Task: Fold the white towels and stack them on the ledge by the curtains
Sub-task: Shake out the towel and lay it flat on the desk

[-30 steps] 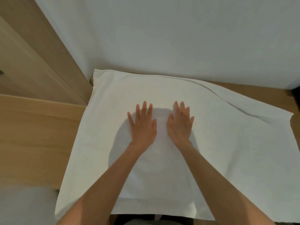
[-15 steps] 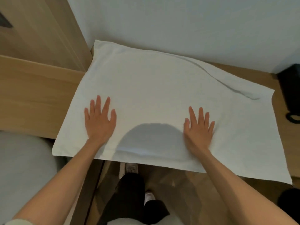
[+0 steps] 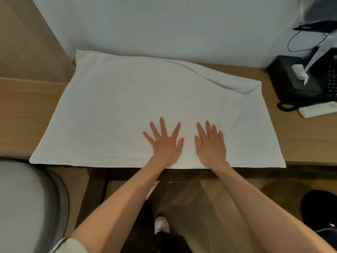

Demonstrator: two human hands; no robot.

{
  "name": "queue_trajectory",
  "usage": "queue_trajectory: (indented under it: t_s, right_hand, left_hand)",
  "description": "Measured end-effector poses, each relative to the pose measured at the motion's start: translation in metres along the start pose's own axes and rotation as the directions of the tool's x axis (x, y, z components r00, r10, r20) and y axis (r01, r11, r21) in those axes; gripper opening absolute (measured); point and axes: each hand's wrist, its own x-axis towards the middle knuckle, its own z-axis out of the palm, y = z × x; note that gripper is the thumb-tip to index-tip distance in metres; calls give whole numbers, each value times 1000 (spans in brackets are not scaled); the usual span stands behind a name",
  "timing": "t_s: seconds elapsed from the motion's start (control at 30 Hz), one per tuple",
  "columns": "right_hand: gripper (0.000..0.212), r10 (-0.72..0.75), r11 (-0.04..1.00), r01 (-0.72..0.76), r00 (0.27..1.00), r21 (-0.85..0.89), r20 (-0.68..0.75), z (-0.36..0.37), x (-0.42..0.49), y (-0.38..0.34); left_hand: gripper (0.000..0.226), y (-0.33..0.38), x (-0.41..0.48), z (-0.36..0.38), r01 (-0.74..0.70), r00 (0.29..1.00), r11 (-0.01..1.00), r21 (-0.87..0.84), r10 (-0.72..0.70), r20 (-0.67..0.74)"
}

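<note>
A white towel (image 3: 138, 99) lies spread over the wooden desk (image 3: 295, 136), folded into a wide rectangle, with a raised crease along its far right edge. My left hand (image 3: 165, 141) lies flat on the towel near its front edge, fingers spread. My right hand (image 3: 211, 142) presses flat on the towel just to the right of it, fingers straight. Both palms face down and hold nothing.
A black telephone (image 3: 299, 79) with a coiled cord and a white remote (image 3: 317, 111) sit at the desk's right end. A wooden panel (image 3: 27, 110) stands to the left, a grey round seat (image 3: 27, 207) at lower left. The white wall (image 3: 164, 28) backs the desk.
My hands, spread apart on the towel's front half half a second ago, have slid together near its front middle. The camera view has shifted right, showing the telephone.
</note>
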Motion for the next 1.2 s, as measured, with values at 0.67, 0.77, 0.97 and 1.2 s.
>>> queue_trajectory:
  t_s: [0.67,0.77,0.97,1.2]
  right_hand:
    - [67,816,272,-607,556,746,155,-23,-45,136]
    - [55,812,56,-528,518,847,269,-29,-42,141]
    - [42,872,-77,-488,390,869,296,-31,-53,149]
    - [40,852,-245,-196,423,949,307,-53,-56,130]
  left_hand:
    - [64,91,9,22,-150,980,988,31,144,137]
    - [67,91,8,21,-158,979,985,64,147,143]
    - [68,96,6,14,-138,981,988,63,128,149]
    - [67,92,12,-8,-173,941,985,14,161,298]
